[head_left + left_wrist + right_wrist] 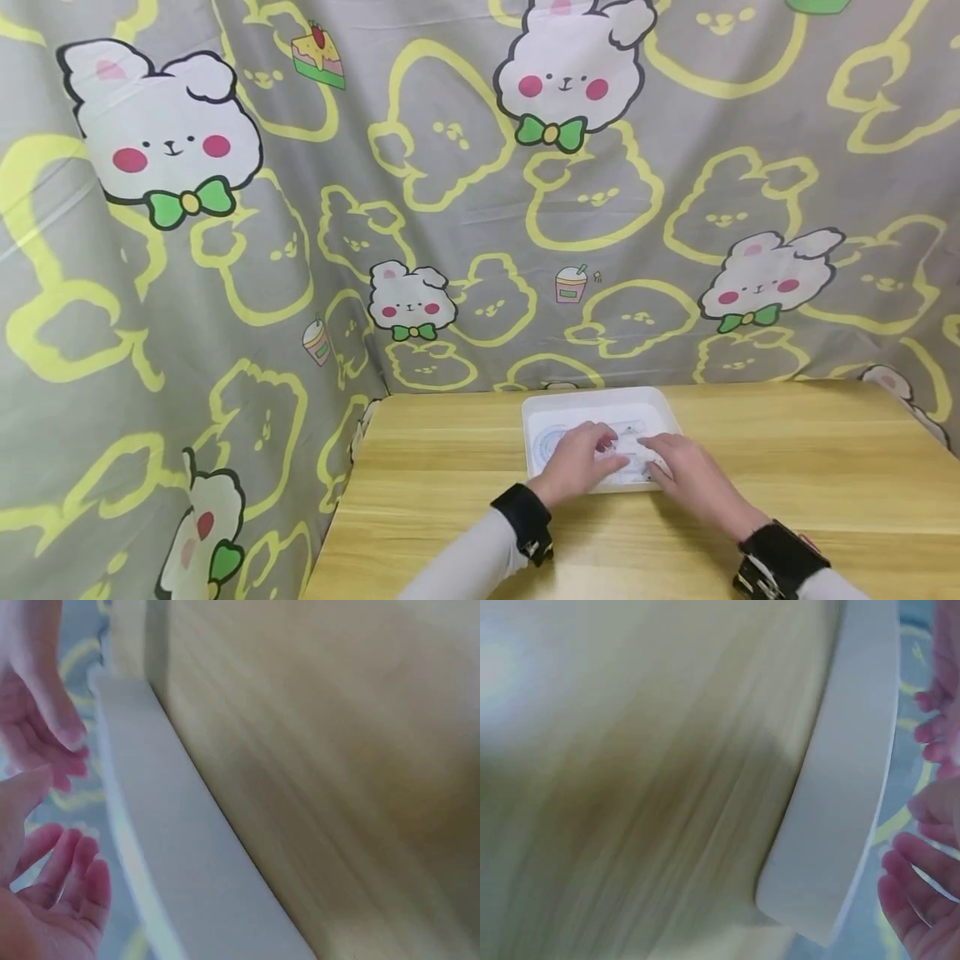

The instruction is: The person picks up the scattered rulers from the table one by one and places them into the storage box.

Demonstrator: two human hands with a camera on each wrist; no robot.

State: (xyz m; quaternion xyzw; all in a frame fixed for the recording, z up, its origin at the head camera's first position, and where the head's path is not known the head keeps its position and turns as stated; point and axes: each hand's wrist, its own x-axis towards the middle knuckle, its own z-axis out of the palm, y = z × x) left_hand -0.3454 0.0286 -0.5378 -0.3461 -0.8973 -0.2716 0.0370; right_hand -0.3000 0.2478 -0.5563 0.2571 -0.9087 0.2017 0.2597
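A shallow white tray [660,406] stands on the wooden table, with clear, bluish-marked pieces in it. One of them is a round, ring-marked piece [551,440] at the tray's left, partly behind my left hand [576,462]. That hand hovers over the tray's front left, its fingers loosely bent with nothing between them. Opposite it, my right hand [686,467] reaches over the front right edge, its fingers bent and parted above the clear pieces [633,458]. Both wrist views show the fingertips of the two hands facing each other past the tray wall [172,817], apart and holding nothing.
The wooden table [787,467] extends left, right and in front of the tray. A grey curtain [465,225] with bunny prints hangs behind the table and down its left side. Black straps [525,521] with cameras sit on both wrists.
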